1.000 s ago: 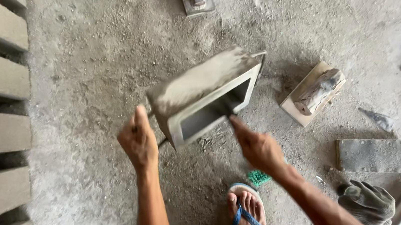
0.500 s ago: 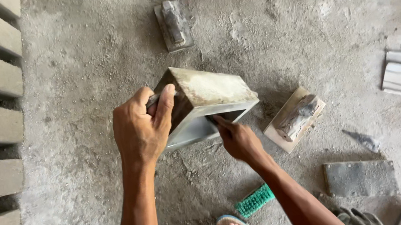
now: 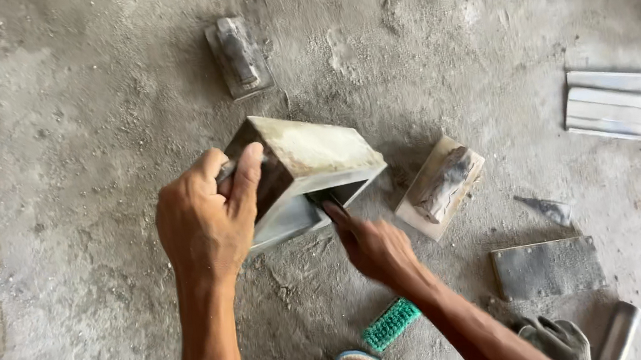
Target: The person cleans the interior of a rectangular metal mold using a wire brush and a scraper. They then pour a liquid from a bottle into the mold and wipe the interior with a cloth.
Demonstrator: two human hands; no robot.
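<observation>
No packages, labels, signs or screens anywhere.

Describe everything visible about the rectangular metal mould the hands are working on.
The metal mould is an open rectangular box frame with thin walls, its outside coated in pale dried cement and its inside darker. It sits tilted on the dusty concrete floor, opening facing the person. The left hand grips its left end; the right hand reaches its fingers into the opening.

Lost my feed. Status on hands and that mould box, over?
Left hand gripping metal mould box, tilted on floor. Right hand reaching inside the opening. Wooden float lies beside, apart.
</observation>
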